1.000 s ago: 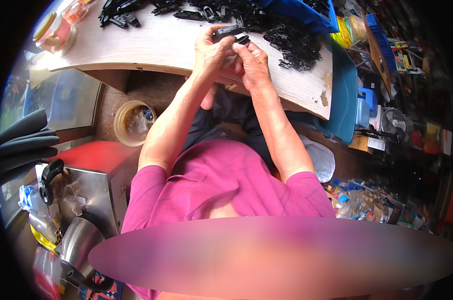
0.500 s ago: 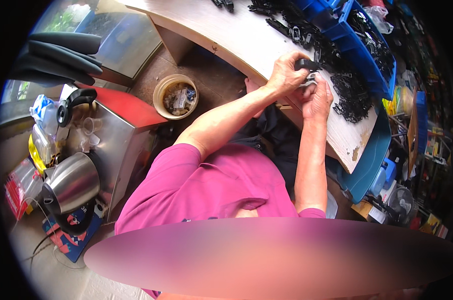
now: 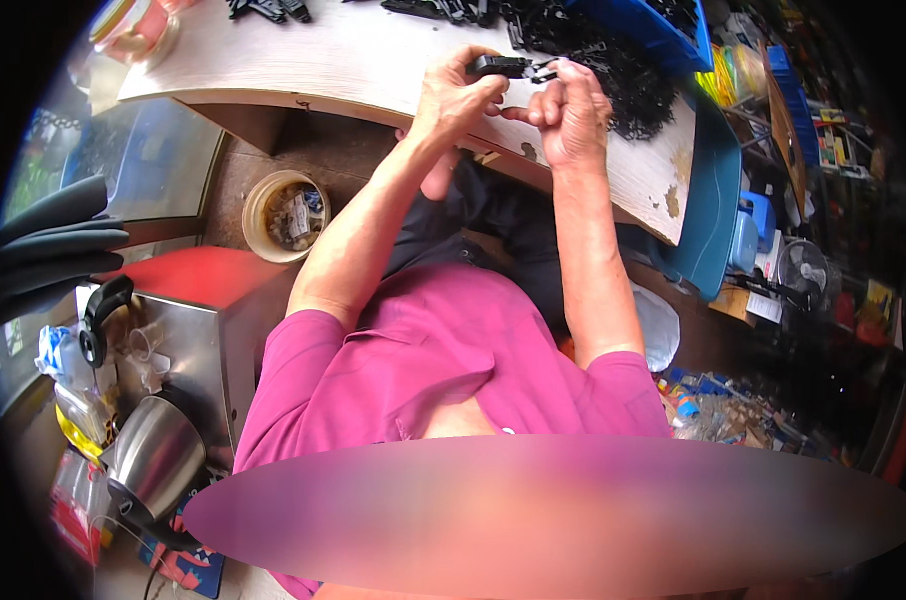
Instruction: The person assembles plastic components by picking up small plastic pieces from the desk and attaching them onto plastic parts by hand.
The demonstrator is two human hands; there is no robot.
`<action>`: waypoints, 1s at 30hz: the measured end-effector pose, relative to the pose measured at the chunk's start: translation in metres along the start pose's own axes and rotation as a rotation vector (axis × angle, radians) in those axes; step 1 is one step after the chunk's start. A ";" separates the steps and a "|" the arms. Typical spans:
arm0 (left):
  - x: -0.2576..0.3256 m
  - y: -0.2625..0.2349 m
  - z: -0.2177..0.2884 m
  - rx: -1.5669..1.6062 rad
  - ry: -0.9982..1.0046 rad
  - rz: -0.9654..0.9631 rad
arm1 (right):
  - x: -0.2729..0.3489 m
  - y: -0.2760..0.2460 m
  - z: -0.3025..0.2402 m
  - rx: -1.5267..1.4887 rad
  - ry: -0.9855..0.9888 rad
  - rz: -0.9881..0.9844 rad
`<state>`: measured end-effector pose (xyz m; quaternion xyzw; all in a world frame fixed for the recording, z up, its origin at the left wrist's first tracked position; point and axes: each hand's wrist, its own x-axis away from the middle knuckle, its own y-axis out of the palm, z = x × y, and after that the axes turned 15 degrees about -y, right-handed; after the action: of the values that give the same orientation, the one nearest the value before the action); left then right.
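Over the front edge of the white worktable (image 3: 353,70), both of my hands meet at one small black plastic part (image 3: 495,66). My left hand (image 3: 451,100) is closed around its left end, thumb and fingers pressed on it. My right hand (image 3: 575,112) pinches the part's other end, where a small pale, shiny piece (image 3: 541,72) shows. Whether that piece is joined to the black part, I cannot tell. Behind and to the right of my hands lies a loose heap of small black parts (image 3: 633,100).
A blue bin (image 3: 698,58) with more black parts stands at the back right. On the floor to the left is a round tub (image 3: 256,222) of scraps. A steel kettle (image 3: 158,450) and a red-topped metal cabinet (image 3: 198,285) are at my left, a small fan (image 3: 805,268) at the right.
The view has turned, so the table and my hands appear higher and further left. My hands stay together at the black part, which now points sideways between them.
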<state>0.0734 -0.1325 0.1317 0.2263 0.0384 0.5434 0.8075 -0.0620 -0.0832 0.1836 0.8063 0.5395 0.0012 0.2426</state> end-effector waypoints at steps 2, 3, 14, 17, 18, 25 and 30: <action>0.001 0.001 0.000 -0.051 0.014 -0.009 | 0.000 -0.004 0.007 -0.014 -0.034 -0.040; 0.002 0.002 0.000 -0.126 0.022 -0.001 | 0.001 -0.005 0.010 -0.040 -0.031 -0.043; -0.002 0.002 -0.009 -0.497 0.195 0.073 | 0.004 -0.007 0.012 -0.034 -0.005 -0.045; -0.002 0.002 -0.008 -0.471 0.129 0.039 | 0.004 -0.009 0.012 -0.028 -0.010 -0.027; -0.006 0.000 -0.011 -0.474 0.121 0.031 | 0.005 -0.009 0.013 -0.028 -0.009 -0.027; 0.000 0.005 -0.006 -0.610 0.184 0.091 | 0.007 -0.011 0.016 -0.005 -0.015 -0.015; 0.001 0.005 0.001 -0.542 0.110 0.051 | 0.008 -0.014 0.017 -0.008 -0.010 -0.033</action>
<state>0.0698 -0.1307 0.1346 -0.0270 -0.0706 0.5653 0.8214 -0.0661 -0.0782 0.1609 0.7963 0.5515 -0.0045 0.2485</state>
